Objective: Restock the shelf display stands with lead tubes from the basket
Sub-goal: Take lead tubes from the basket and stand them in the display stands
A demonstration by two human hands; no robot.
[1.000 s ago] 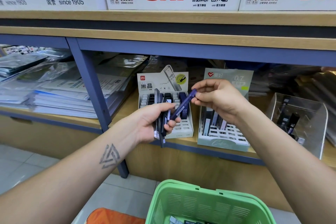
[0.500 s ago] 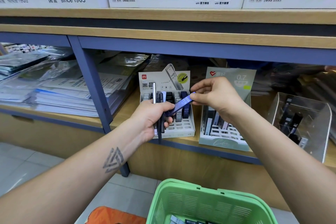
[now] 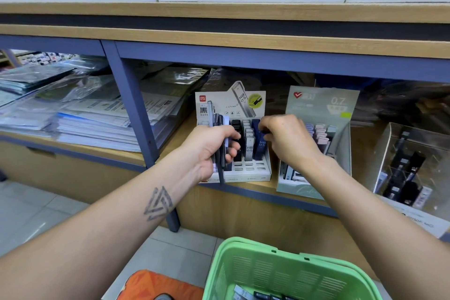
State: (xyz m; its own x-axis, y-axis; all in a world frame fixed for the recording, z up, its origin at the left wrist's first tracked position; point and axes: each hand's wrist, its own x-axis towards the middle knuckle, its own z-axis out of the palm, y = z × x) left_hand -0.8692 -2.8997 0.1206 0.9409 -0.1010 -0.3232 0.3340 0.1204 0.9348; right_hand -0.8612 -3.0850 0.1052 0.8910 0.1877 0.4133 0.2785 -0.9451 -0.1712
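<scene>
Now my right hand [image 3: 289, 140] is down at the white display stand [image 3: 243, 168], where half a second ago it was lifted in front of it, pinching a dark blue lead tube [image 3: 261, 145] by its end while the other end lay against my left hand [image 3: 214, 148]. That tube stands in the rightmost column of the stand, upright beside the grey tubes, its "HB 0.5" label facing me. My right fingers curl over its top; whether they pinch it or only press it down I cannot tell, since they hide the cap.

My left hand grips a bundle of remaining tubes [image 3: 220, 151], dark and pale ones together, in front of the stand's left side, just as it did before. Their lower ends poke out below my fist.

I judge this one tube to be as good as placed, needing only a last push into its slot. The empty slots at the front of the stand leave room for more. More tubes lie in the green basket [image 3: 280, 268] below me, so the restocking is far from done. The pale green 0.7 stand [image 3: 341, 153] just to the right is partly stocked too.
</scene>
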